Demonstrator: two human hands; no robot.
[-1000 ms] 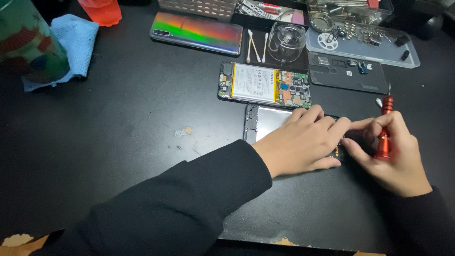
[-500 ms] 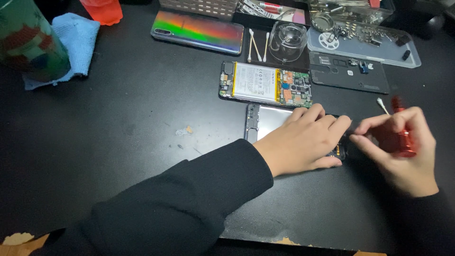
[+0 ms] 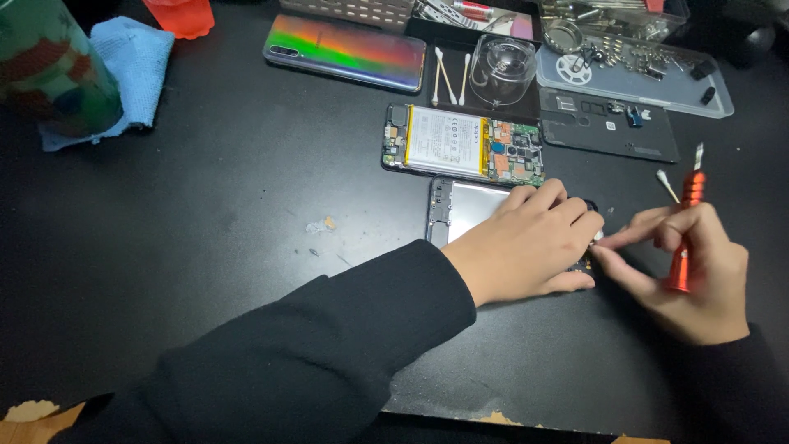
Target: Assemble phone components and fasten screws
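While both hands meet over the stripped phone frame near the right front of the surface, the scene reads as follows.

Left hand: the left hand [image 3: 526, 247] lies palm down on the phone frame [image 3: 468, 205], fingers together and curled over its right end, pressing it flat to the surface [image 3: 205, 247].
Right hand: the right hand [image 3: 690, 279] has three fingers wrapped round an orange screwdriver [image 3: 684, 238], held upright with its tip pointing up; its forefinger stretches left and touches the left fingertips at the frame's edge. Whether something tiny is pinched there I cannot tell.
Phone frame: only its left part shows, a silvery plate with a dark border; the rest is hidden under the left hand.
Just behind the frame: an opened phone [image 3: 463, 153] with battery and circuit board exposed, lying parallel to it.
Right of that: a dark back cover [image 3: 612, 131], and a cotton swab [image 3: 667, 186] near the screwdriver.
Back edge: a phone with a rainbow back [image 3: 345, 51], two more swabs [image 3: 448, 72], a clear round cup [image 3: 503, 66] and a clear tray of small parts [image 3: 633, 70].
Back left corner: a blue cloth [image 3: 131, 70] under a green cup [image 3: 49, 66], with a red cup [image 3: 179, 15] beside it.
Risk: a small part at the fingertips could slip and vanish against the black surface, since the grip looks light and the screwdriver ties up most of the right hand.
Risk: the upright screwdriver could tip and fall onto the frame if those fingers loosen.
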